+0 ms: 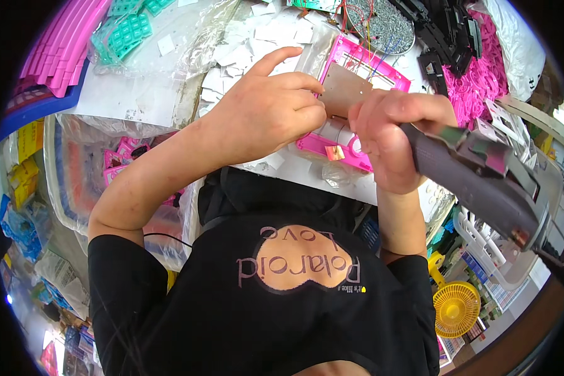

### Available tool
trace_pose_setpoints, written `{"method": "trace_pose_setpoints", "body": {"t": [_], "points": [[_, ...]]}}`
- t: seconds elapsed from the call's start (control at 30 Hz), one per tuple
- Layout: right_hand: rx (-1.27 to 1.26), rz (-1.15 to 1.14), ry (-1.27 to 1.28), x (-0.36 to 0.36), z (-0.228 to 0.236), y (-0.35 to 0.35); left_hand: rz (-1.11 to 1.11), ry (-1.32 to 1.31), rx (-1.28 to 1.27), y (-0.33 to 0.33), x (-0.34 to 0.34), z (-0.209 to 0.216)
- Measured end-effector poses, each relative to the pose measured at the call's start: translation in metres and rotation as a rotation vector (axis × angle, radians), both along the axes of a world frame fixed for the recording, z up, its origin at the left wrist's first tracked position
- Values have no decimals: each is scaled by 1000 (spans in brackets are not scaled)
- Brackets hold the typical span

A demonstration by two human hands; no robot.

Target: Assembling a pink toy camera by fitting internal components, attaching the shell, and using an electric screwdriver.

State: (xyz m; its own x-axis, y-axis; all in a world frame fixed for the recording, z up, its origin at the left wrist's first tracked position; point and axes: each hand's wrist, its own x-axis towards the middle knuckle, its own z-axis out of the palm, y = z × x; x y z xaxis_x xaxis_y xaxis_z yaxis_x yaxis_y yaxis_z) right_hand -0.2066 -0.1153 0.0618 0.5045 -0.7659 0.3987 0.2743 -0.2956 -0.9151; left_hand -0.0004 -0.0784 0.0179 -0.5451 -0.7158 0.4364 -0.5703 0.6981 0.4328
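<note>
The right hand (391,141) grips a dark tool (482,178); the left hand (271,105), grasp unclear, curls at the one-o'clock pink casing (356,161).

Glossy pink plastic casing (311,145), smooth brown board (346,86), matt black cloth shirt (194,307)

Teal keypads (130,36) lie on white worktable (128,99), far left; pink panels (59,53) stack at worktable's left end; yellow fan (456,309) sits off worktable's near right

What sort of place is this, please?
Probably an assembly workshop: an open pink plastic casing lies before the person, with a heap of small metal pieces and a pile of pink parts nearby.
</note>
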Motion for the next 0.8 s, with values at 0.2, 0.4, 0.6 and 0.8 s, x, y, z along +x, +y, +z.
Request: {"method": "trace_pose_setpoints", "body": {"t": [0.2, 0.4, 0.6, 0.8], "points": [[5, 20, -133, -3, -7, -3, -1, 25, 5, 0, 0, -1], [14, 36, -169, -2, -9, -6, -2, 39, 15, 1, 0, 0], [111, 37, -246, -5, -7, -10, 2, 2, 11, 0, -1, 0], [124, -10, -224, -1, -4, -6, 2, -45, 20, 0, -1, 4]]}}
